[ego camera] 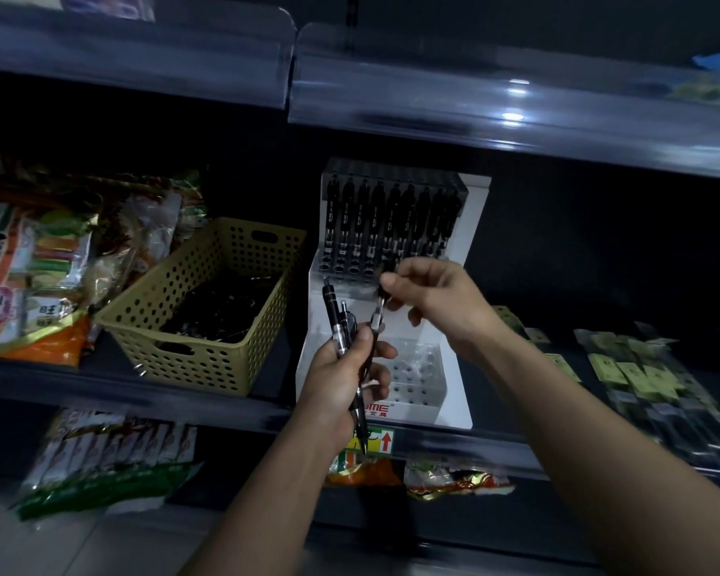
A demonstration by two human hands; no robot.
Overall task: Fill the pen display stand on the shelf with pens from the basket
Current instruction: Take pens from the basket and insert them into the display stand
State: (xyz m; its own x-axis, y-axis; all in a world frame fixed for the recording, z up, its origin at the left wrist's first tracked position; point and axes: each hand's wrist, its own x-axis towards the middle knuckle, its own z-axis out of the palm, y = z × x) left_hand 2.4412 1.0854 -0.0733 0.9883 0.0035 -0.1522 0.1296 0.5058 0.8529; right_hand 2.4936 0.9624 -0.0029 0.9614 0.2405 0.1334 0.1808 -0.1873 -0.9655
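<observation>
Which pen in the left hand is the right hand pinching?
The rightmost pen: the right hand pinches its top, while the other two pens stick up free from the left hand.

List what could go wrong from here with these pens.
1. The left hand grips a bunch of pens in a loose fan; one might slip out and drop.
2. The right hand, pinching a single pen, is close to the standing pens in the stand and could knock them.

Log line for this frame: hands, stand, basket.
left hand grips pen bundle | right hand pinches one pen before stand | display stand back row filled, front holes empty | basket holds pens
</observation>
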